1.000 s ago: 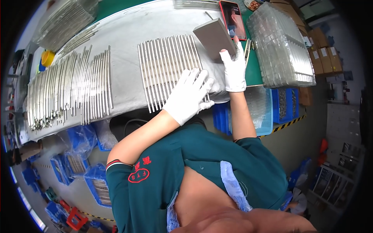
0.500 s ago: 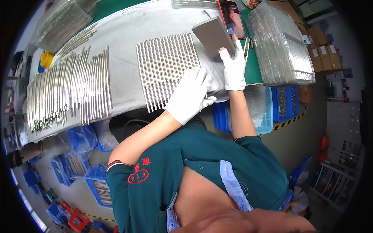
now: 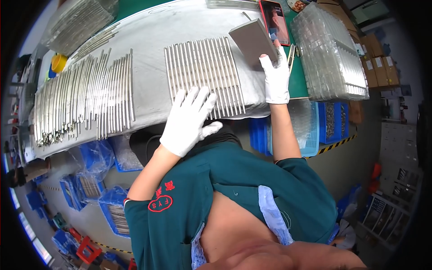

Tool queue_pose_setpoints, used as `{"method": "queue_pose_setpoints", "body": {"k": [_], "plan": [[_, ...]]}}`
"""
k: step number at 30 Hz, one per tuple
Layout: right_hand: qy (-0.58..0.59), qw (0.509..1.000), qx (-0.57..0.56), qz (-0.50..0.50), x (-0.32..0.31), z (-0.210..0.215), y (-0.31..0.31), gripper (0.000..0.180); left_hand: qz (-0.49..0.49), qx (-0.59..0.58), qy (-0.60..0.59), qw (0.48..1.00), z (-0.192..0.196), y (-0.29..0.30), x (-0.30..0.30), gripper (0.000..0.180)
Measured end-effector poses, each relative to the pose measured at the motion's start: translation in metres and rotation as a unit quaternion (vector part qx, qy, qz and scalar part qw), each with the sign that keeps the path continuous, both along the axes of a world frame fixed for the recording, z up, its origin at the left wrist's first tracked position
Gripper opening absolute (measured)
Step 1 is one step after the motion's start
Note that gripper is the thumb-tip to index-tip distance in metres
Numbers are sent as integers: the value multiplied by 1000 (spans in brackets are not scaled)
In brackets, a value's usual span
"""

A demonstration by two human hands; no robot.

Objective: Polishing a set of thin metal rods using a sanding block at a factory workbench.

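Observation:
A row of thin metal rods (image 3: 204,67) lies side by side on the grey-white table cover in front of me. My left hand (image 3: 186,121), in a white glove, lies over the near left ends of this row with its fingers apart. No object shows in it, though what is under the palm is hidden. To the right of the rods, a flat grey rectangular block (image 3: 253,41) stands tilted. My white-gloved right hand (image 3: 276,81) grips its near right edge, thumb on the front and fingers at the side, with bare fingertips showing.
A larger group of loose rods (image 3: 83,96) covers the table's left side. At the far right are a phone in a red case (image 3: 275,22) and stacked clear plastic trays (image 3: 330,58). A yellow cup (image 3: 58,63) stands far left. Blue bins (image 3: 332,119) sit below the table.
My left hand has moved left from the row's near right end to its near left end, with fingers spreading. The right hand stays at the grey block. The view has shifted slightly.

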State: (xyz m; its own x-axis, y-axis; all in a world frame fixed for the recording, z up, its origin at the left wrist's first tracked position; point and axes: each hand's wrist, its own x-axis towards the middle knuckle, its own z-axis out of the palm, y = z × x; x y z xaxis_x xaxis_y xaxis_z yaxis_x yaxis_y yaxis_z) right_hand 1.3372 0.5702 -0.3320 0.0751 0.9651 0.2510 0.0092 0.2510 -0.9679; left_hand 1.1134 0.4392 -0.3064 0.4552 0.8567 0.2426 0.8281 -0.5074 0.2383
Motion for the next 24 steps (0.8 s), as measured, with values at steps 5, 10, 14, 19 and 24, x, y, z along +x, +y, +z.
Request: {"method": "queue_pose_setpoints", "body": {"k": [5, 10, 14, 19, 24], "plan": [[13, 1000, -18, 13, -3, 4, -1, 68, 69, -17, 38, 997, 9, -23, -36, 72], [-18, 1000, -10, 8, -3, 2, 0, 67, 219, -9, 58, 974, 4, -62, -69, 75], [-35, 999, -3, 13, -1, -6, 5, 65, 268, 24, 47, 962, 1, -78, -80, 70], [-74, 997, -7, 36, -3, 0, 3, 65, 271, 20, 36, 962, -4, -78, -78, 70], [-68, 997, 2, 34, -3, -3, 4, 66, 260, 47, 63, 962, -8, -66, -92, 69]]}}
